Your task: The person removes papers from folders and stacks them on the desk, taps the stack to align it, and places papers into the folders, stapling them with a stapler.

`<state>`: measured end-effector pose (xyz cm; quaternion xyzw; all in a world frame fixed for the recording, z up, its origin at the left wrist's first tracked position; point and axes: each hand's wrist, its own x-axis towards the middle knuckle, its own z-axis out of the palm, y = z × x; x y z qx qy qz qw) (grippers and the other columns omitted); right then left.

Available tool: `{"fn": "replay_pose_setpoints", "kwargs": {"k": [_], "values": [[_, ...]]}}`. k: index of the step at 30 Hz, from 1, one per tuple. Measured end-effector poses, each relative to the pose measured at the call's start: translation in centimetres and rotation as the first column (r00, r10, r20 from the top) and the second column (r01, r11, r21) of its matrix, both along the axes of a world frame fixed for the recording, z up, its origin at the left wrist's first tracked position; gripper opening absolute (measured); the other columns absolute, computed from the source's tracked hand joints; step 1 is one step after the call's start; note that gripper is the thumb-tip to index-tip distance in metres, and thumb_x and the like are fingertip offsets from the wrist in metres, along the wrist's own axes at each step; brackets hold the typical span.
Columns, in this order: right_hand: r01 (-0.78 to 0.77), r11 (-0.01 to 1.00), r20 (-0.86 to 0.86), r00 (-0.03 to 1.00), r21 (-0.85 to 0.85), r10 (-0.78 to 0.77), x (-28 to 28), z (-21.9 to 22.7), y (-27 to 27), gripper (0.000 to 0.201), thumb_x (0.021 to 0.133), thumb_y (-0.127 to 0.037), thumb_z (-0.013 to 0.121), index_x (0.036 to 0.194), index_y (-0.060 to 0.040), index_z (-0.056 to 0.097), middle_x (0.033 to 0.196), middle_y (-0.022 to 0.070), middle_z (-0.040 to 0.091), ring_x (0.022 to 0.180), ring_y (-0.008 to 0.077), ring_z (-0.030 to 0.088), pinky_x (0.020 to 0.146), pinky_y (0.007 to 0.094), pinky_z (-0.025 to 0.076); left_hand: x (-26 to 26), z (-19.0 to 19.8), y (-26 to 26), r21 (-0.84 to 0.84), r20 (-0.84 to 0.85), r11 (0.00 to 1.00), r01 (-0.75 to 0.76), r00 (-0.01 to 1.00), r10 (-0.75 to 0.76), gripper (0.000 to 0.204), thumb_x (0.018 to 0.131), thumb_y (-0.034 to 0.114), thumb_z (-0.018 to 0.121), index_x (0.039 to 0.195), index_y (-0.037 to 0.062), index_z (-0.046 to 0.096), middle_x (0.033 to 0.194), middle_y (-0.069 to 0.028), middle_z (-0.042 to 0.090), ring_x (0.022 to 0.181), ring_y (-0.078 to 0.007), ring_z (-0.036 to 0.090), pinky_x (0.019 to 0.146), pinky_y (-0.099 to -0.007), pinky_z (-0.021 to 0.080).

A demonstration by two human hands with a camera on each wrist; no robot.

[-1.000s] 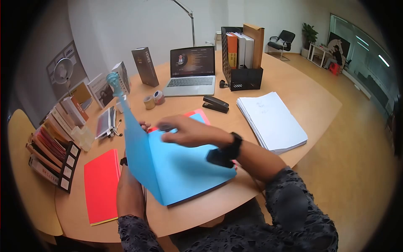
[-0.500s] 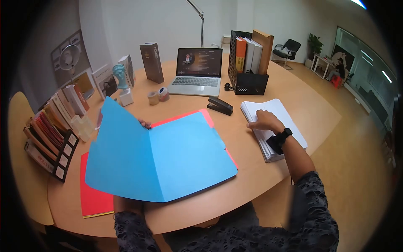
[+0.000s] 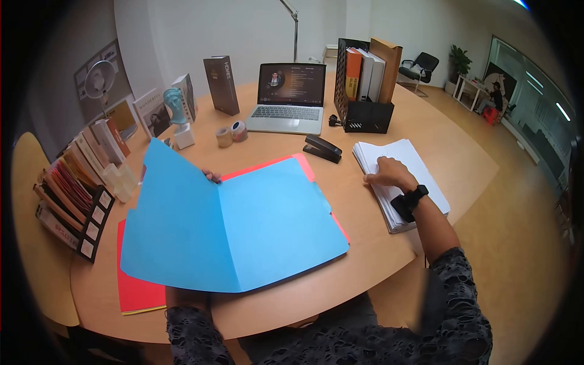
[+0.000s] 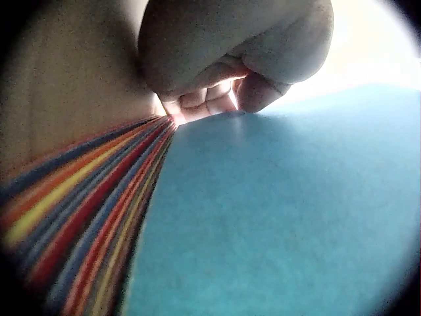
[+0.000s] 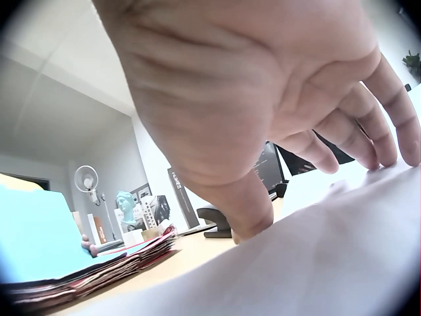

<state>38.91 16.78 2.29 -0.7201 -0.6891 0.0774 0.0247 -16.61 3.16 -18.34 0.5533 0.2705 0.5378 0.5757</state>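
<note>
An office with a round wooden table (image 3: 389,255). Far to the left of the grip, a desk rack (image 3: 73,201) holds coloured booklets. The left hand (image 3: 212,176), fingers curled, pinches the raised cover of the blue folder (image 3: 243,225), which stands open and as yet empty on a stack of folders. Beyond it, a black file holder (image 3: 365,91) carries binders. To the right, the right hand (image 3: 389,172) rests spread-fingered on the paper stack (image 3: 420,176), gripping nothing; judging from this, no sheet is lifted yet.
</note>
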Motion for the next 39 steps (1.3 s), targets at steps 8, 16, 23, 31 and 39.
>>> {"fn": "replay_pose_setpoints", "kwargs": {"k": [8,16,23,31,39], "values": [[0.013,0.999,0.029,1.000,-0.035,-0.012,-0.1,-0.4,0.1,0.061,0.072,-0.047,0.074,0.106,0.0025,0.066,0.104,0.0232,0.069,0.098,0.0368,0.067,0.083,0.0423,0.053,-0.7,-0.8,-0.7,0.011,0.021,1.000,0.025,0.999,-0.026,0.033,0.091,0.007,0.053,0.123,-0.0016,0.054,0.117,-0.0142,0.060,0.112,-0.0221,0.057,0.097,-0.0326,0.045],[-0.002,1.000,0.059,0.998,0.022,0.001,-0.1,0.1,0.4,0.047,0.076,-0.033,0.068,0.105,0.0047,0.065,0.109,0.0255,0.067,0.102,0.0388,0.066,0.087,0.0439,0.053,-0.8,-1.5,-1.1,0.029,0.038,0.998,0.052,0.998,-0.053,0.033,0.091,0.008,0.053,0.122,-0.0015,0.054,0.116,-0.0141,0.060,0.112,-0.0221,0.057,0.097,-0.0328,0.045],[-0.053,0.997,0.001,0.999,0.063,0.053,1.6,-0.5,1.3,0.049,0.075,-0.028,0.070,0.111,0.0061,0.063,0.113,0.0279,0.065,0.105,0.0401,0.064,0.089,0.0421,0.052,-1.5,-1.8,-1.5,0.038,0.058,0.996,0.081,0.995,-0.083,0.032,0.091,0.008,0.053,0.121,-0.0014,0.054,0.115,-0.0140,0.060,0.111,-0.0221,0.057,0.096,-0.0329,0.046],[-0.260,0.965,-0.173,0.949,0.044,0.264,4.1,2.8,-3.5,0.068,0.079,-0.043,0.073,0.120,0.0096,0.060,0.114,0.0296,0.064,0.106,0.0394,0.064,0.092,0.0400,0.050,-1.7,-2.4,-1.1,0.019,0.106,0.983,0.181,0.978,-0.182,0.031,0.091,0.008,0.053,0.120,-0.0013,0.054,0.115,-0.0140,0.060,0.111,-0.0221,0.057,0.096,-0.0331,0.046],[-0.227,0.968,0.036,0.972,-0.106,0.232,2.7,2.2,-6.9,0.072,0.075,-0.049,0.071,0.118,0.0089,0.061,0.109,0.0280,0.066,0.102,0.0396,0.064,0.090,0.0410,0.051,-1.6,-2.9,-0.7,0.040,0.123,0.973,0.229,0.965,-0.232,0.030,0.091,0.009,0.053,0.120,-0.0012,0.054,0.114,-0.0139,0.061,0.110,-0.0221,0.057,0.096,-0.0332,0.046]]}}
